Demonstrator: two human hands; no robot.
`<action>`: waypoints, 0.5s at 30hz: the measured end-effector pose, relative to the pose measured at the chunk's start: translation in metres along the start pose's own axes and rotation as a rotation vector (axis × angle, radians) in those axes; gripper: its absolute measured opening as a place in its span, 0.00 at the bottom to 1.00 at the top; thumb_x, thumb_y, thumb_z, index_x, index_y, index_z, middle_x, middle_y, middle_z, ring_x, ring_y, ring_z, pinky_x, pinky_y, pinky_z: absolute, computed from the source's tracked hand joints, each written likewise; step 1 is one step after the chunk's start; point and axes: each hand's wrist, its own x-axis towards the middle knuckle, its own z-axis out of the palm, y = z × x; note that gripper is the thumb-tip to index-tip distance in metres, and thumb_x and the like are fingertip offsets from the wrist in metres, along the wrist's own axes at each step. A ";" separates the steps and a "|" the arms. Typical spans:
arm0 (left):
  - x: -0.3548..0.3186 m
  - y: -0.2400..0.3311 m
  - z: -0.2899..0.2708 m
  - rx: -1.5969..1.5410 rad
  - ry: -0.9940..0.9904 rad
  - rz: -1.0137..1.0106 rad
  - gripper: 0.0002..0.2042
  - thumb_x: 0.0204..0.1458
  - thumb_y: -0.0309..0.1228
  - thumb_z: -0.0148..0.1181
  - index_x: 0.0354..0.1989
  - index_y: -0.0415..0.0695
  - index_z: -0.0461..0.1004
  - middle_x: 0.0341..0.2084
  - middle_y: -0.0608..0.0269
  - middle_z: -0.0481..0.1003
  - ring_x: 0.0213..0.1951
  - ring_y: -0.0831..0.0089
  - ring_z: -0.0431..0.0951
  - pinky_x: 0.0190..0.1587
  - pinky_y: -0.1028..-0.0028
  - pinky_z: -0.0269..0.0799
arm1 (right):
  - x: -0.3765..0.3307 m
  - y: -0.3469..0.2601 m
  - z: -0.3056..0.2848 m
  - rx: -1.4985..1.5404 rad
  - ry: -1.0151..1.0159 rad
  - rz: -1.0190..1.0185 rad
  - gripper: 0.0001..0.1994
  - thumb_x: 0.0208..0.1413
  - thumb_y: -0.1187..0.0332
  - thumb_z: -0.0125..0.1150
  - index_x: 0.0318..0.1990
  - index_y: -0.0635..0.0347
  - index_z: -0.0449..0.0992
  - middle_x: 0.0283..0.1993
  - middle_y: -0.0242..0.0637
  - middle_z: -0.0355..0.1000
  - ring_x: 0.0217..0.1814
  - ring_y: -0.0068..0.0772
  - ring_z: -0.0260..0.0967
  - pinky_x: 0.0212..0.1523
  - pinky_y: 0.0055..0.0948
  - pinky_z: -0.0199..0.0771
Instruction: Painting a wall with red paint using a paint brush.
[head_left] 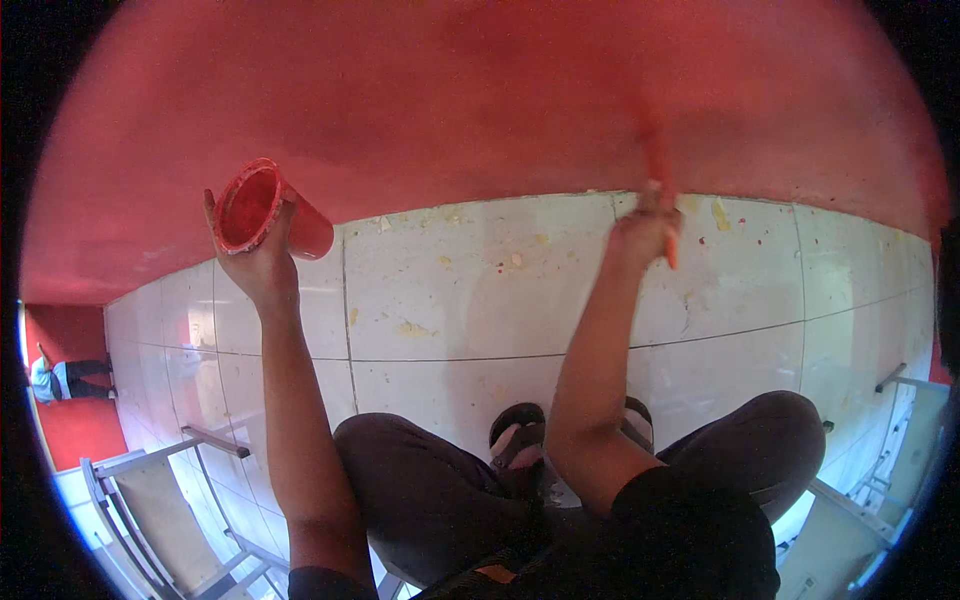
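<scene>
My left hand [262, 272] grips a red plastic tub [312, 225] from below and the side, its mouth tilted toward me. Red paint coats the rim and inside; how much it holds I cannot tell. Farther right, my right hand [643, 236] is closed around a paintbrush [657, 155] with an orange handle. The brush is smeared by motion and points up at the red wall [450, 110]. Darker red streaks show on the wall around the brush head. Whether the bristles touch the surface is too blurred to tell.
Pale floor tiles [450, 310] with yellowish flakes and red drops meet the wall's lower edge. My bent knees and sandals [517, 430] are below. Metal-framed chairs stand at lower left [160, 510] and lower right [850, 510]. A person [70, 380] is at far left.
</scene>
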 end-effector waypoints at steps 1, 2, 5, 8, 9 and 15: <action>-0.001 0.004 0.009 -0.027 -0.007 0.001 0.51 0.36 0.30 0.79 0.68 0.32 0.52 0.53 0.52 0.71 0.55 0.63 0.73 0.58 0.67 0.69 | 0.008 0.033 -0.014 0.152 -0.116 0.078 0.09 0.59 0.80 0.54 0.46 0.63 0.66 0.55 0.42 0.68 0.54 0.36 0.69 0.56 0.34 0.76; -0.001 0.007 0.006 -0.026 -0.005 -0.005 0.51 0.36 0.30 0.79 0.68 0.32 0.52 0.53 0.52 0.71 0.55 0.63 0.73 0.58 0.67 0.69 | -0.022 0.062 -0.006 0.252 -0.210 0.085 0.09 0.60 0.77 0.50 0.47 0.62 0.67 0.53 0.41 0.67 0.57 0.37 0.66 0.58 0.39 0.73; -0.003 0.015 -0.001 -0.013 0.007 -0.004 0.51 0.36 0.30 0.79 0.68 0.32 0.51 0.53 0.52 0.71 0.55 0.63 0.73 0.58 0.68 0.69 | -0.113 0.098 0.023 0.125 -0.304 0.283 0.07 0.55 0.81 0.53 0.40 0.61 0.70 0.45 0.38 0.69 0.47 0.34 0.69 0.52 0.40 0.76; -0.009 0.019 0.020 -0.063 -0.002 -0.012 0.51 0.36 0.31 0.79 0.69 0.32 0.51 0.54 0.52 0.71 0.55 0.63 0.72 0.58 0.68 0.69 | -0.142 0.129 0.009 -0.310 -0.520 0.473 0.07 0.50 0.85 0.56 0.28 0.62 0.70 0.37 0.40 0.73 0.40 0.37 0.73 0.46 0.39 0.79; -0.008 0.018 0.009 -0.044 0.020 -0.008 0.51 0.36 0.31 0.79 0.69 0.32 0.51 0.54 0.52 0.71 0.56 0.63 0.72 0.59 0.68 0.68 | -0.172 0.120 0.014 -0.199 -0.540 0.605 0.06 0.50 0.84 0.58 0.31 0.61 0.73 0.36 0.38 0.73 0.40 0.34 0.72 0.45 0.38 0.78; -0.006 0.029 -0.010 0.007 0.024 0.036 0.51 0.37 0.33 0.79 0.69 0.33 0.52 0.55 0.52 0.70 0.56 0.63 0.71 0.59 0.67 0.68 | -0.042 0.060 0.001 0.255 -0.286 0.250 0.11 0.65 0.61 0.54 0.42 0.59 0.66 0.42 0.38 0.71 0.43 0.33 0.72 0.48 0.33 0.77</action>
